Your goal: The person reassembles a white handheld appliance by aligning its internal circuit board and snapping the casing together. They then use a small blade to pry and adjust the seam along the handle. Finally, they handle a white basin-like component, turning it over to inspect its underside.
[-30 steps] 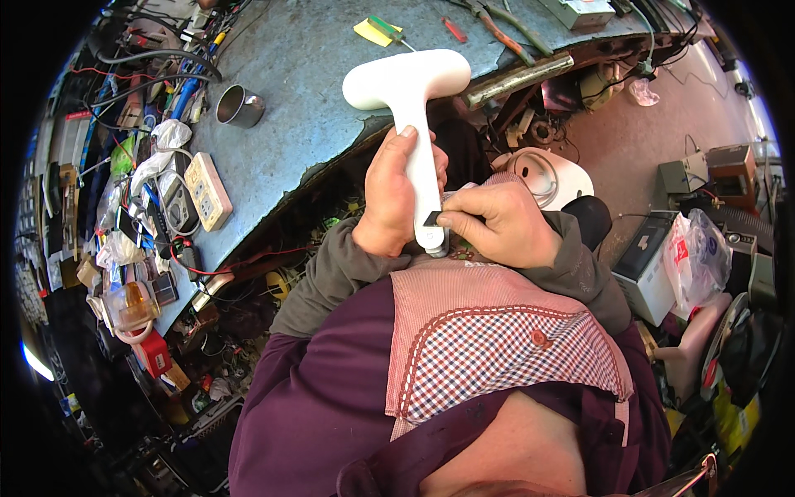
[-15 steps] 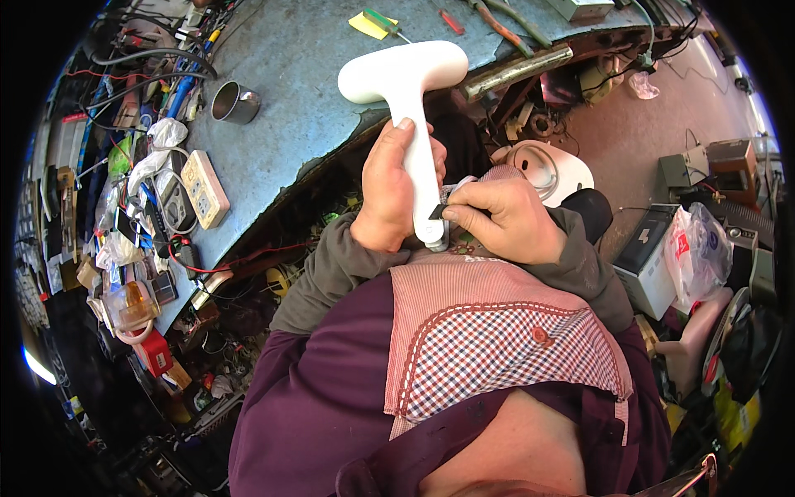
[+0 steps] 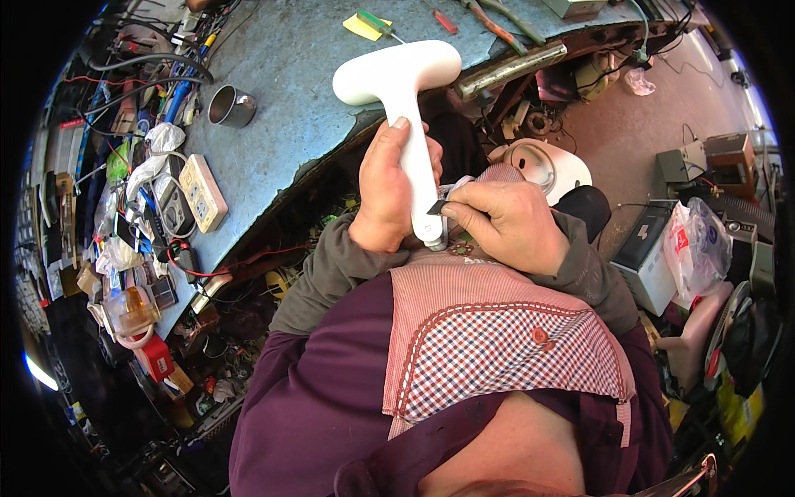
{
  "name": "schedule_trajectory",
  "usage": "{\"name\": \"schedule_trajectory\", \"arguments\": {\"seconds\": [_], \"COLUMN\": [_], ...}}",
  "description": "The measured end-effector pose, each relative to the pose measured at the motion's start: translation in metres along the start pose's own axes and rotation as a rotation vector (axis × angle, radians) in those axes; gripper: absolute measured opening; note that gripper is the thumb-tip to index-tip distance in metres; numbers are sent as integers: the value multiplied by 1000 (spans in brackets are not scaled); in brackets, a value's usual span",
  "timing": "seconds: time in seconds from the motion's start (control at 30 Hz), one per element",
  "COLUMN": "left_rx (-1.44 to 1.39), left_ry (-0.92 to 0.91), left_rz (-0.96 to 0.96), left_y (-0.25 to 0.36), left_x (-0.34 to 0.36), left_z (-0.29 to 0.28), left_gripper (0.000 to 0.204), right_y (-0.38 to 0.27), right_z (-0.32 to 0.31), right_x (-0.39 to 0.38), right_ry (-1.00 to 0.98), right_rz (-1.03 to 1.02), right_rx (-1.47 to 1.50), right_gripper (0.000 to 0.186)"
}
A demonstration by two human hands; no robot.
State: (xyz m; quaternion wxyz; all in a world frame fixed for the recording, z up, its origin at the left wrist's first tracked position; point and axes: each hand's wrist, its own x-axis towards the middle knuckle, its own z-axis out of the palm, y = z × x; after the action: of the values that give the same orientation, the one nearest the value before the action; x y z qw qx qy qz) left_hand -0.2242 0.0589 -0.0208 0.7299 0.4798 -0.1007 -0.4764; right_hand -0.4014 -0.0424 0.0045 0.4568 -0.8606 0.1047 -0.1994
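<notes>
A smooth white T-shaped plastic appliance (image 3: 411, 137), its exact kind unclear, stands upright in front of my chest with the broad rounded head at the top. My left hand (image 3: 387, 186) is wrapped round its stem, thumb along the side nearest me. At the narrow lower end is a round joint with a greyish fitting below it. My right hand (image 3: 507, 219) pinches a small dark flat piece (image 3: 437, 208) between thumb and forefinger, and that piece touches the edge of the stem near its lower end. Part of the right fingers is hidden behind the thumb.
A blue worn workbench (image 3: 290, 91) with a chipped edge lies ahead. On it are a metal cup (image 3: 232, 108), a green-handled screwdriver (image 3: 377, 23), pliers-like handles (image 3: 495, 26) and a power strip (image 3: 203, 194). A white round-based part (image 3: 542, 170) and boxes stand at the right.
The appliance and both hands have shifted very slightly left in the picture, along with the bench. The grip of each hand looks the same.
</notes>
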Motion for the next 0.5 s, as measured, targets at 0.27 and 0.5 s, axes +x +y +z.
{"name": "schedule_trajectory", "arguments": {"seconds": [0.27,0.5], "left_rx": [-33,-24], "left_ry": [25,28], "left_rz": [31,22], "left_y": [-4,-3], "left_x": [-3,1], "left_z": [6,3], "left_gripper": [35,38], "right_y": [-5,-6], "right_z": [-10,-4], "right_x": [-3,-17], "right_ry": [-63,-137], "right_rz": [-36,-62], "right_rx": [-111,-117], "right_gripper": [14,19]}}
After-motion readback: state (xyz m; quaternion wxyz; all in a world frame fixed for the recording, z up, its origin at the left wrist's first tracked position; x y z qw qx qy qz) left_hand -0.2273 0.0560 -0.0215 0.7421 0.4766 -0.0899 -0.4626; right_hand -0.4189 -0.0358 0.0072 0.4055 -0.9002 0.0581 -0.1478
